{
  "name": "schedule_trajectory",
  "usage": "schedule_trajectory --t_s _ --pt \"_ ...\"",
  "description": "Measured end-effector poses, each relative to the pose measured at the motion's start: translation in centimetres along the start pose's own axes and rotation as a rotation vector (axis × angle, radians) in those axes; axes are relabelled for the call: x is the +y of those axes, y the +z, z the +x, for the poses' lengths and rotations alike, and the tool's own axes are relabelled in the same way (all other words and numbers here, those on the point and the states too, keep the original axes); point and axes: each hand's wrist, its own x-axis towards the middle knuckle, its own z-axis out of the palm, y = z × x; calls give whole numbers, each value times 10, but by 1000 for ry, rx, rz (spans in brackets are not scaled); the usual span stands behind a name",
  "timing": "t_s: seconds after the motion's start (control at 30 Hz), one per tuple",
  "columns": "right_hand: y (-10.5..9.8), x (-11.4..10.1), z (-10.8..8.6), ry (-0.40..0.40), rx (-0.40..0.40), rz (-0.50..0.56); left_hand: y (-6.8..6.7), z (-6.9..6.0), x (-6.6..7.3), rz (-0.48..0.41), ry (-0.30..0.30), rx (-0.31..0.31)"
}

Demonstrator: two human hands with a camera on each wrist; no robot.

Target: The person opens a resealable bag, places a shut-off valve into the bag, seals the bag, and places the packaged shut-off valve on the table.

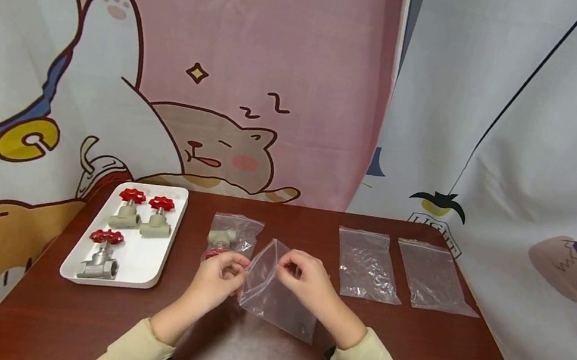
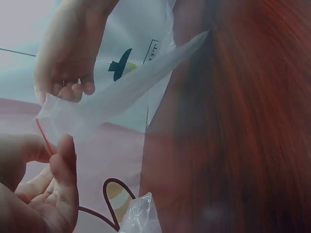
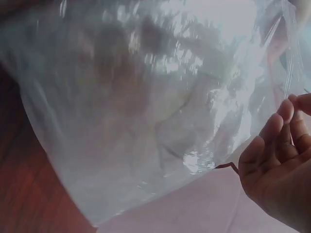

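A clear zip-lock bag hangs between both hands above the table, its mouth spread apart at the top. My left hand pinches one side of the mouth between thumb and fingertips. Opposite it, my right hand pinches the other edge. A red line runs along the rim of the bag in the left wrist view. The bag fills most of the right wrist view, and nothing shows inside it. Behind my left hand lies another clear bag holding a valve with a red handwheel, partly hidden.
At the left stands a white tray with two beige valves and a metal valve, all with red handwheels. Two flat clear bags, a nearer one and a farther one, lie at the right. A printed curtain hangs behind the table.
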Motion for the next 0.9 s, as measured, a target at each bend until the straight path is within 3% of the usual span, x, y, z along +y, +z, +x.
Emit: schedule_trajectory --t_s 0.17,0.43,0.6,0.9 --pt "3 -1 -9 -39 -108 -55 2 1 -2 8 7 -13" --pt "9 0 -34 -123 -214 -441 4 3 -2 -103 -59 40" --pt "15 5 -43 -201 -165 -579 6 2 -1 -172 -82 38" --pt "15 14 -47 -354 -14 -617 5 1 -2 -241 -116 7"
